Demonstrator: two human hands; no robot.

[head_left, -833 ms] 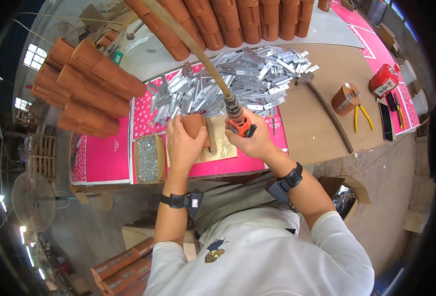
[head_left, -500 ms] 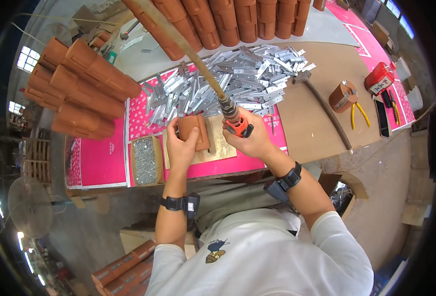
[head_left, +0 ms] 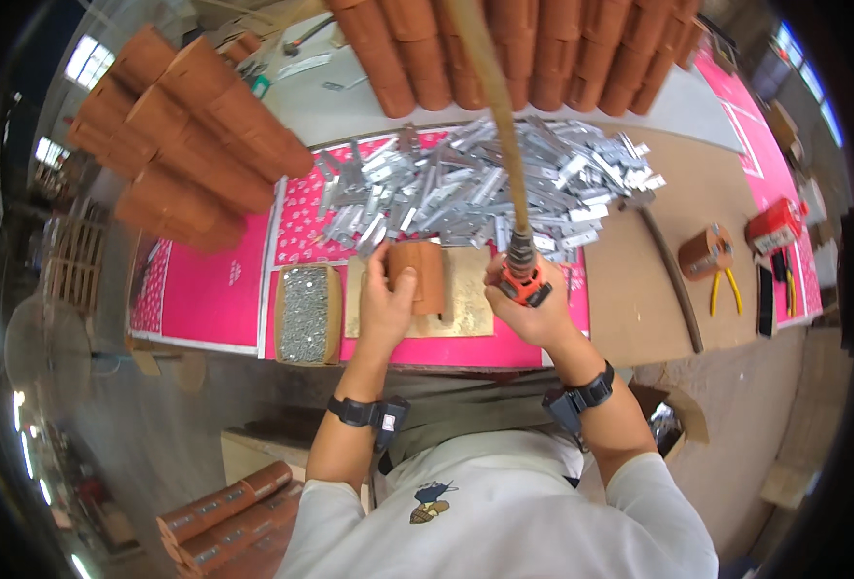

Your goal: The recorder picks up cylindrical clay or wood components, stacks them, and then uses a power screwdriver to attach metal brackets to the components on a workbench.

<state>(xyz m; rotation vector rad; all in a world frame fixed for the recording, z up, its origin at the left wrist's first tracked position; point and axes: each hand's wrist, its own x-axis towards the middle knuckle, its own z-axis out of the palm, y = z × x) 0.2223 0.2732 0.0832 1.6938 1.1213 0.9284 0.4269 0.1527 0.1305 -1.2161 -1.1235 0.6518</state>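
Note:
My left hand grips a short terracotta-coloured cylinder, its thumb across the near side. The cylinder rests on a flat tan board near the table's front edge. To the right, my right hand is wrapped round a red and black air screwdriver. A metal fitting joins its upper end to a tan hose that rises out of the picture. The tool is apart from the cylinder, and its lower end is hidden by my hand. Beyond both hands lies a heap of silver metal brackets.
A cardboard box of small metal screws stands left of the board. Terracotta cylinder stacks rise at left and back. Rightward lie a long-handled hammer, another cylinder, yellow-handled pliers and a red container.
The view has shifted, so the table things appear further right and slightly lower. The screwdriver's hose now stands more upright. Both hands keep their holds.

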